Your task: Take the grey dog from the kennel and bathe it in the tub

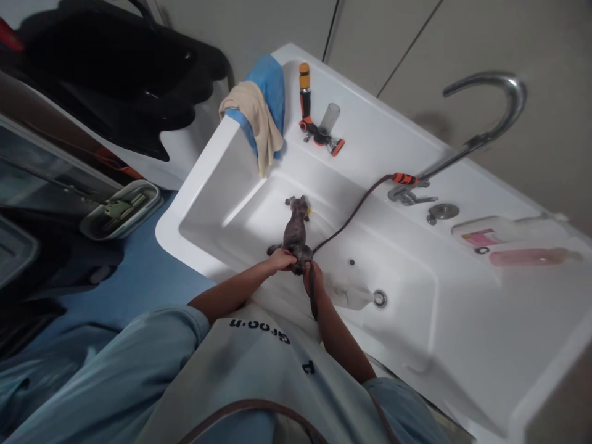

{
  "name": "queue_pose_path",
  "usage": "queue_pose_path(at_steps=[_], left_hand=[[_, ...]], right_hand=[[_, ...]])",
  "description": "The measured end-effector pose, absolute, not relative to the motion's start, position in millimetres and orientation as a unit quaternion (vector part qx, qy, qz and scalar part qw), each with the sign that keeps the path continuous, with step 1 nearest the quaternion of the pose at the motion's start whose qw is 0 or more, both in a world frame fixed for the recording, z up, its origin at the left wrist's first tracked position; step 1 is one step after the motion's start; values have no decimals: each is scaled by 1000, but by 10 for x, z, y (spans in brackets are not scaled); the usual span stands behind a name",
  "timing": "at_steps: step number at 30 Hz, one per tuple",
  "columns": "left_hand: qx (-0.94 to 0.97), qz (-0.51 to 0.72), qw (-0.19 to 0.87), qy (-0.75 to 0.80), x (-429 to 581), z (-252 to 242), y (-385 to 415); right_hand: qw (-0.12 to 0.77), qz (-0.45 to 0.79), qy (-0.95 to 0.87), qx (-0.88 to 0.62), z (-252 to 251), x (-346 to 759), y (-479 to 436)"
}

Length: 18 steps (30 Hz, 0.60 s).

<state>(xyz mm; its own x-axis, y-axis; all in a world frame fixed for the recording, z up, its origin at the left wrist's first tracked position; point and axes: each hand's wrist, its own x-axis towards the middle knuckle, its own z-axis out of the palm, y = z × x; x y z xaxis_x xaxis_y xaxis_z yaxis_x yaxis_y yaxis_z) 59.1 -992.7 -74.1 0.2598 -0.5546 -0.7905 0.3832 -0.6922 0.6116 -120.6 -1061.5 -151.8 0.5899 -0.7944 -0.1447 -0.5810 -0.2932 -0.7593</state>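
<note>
A small dark grey animal [296, 229] stands in the white tub [217, 172], its head pointing away from me. My left hand [280, 259] is closed on its rear end. Right beside it, my right hand [313, 275] grips the end of a dark brown hose [356, 209]. The hose runs up to an orange coupling [405, 179] at the chrome tap [490, 111]. My apron covers the near edge of the tub.
A beige cloth over a blue towel [261, 105] hangs on the tub's far left rim. An orange and black spray nozzle [314, 123] lies on the ledge. Two bottles [509, 240] lie on the right ledge. The drain [380, 298] is near my right hand. A grey tray [121, 208] sits left.
</note>
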Motion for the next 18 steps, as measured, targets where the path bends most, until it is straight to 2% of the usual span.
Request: queue_pose_path(at_steps=[4,18], left_hand=[[650,-623,434,-4,604,-763,-9896],[689,-605,397,-41,565,-725,-9943]], right_hand=[[400,-138,444,-790,-1545,-1206,-10615],[398,-126,432,-800,-1493,-1218,-10615]])
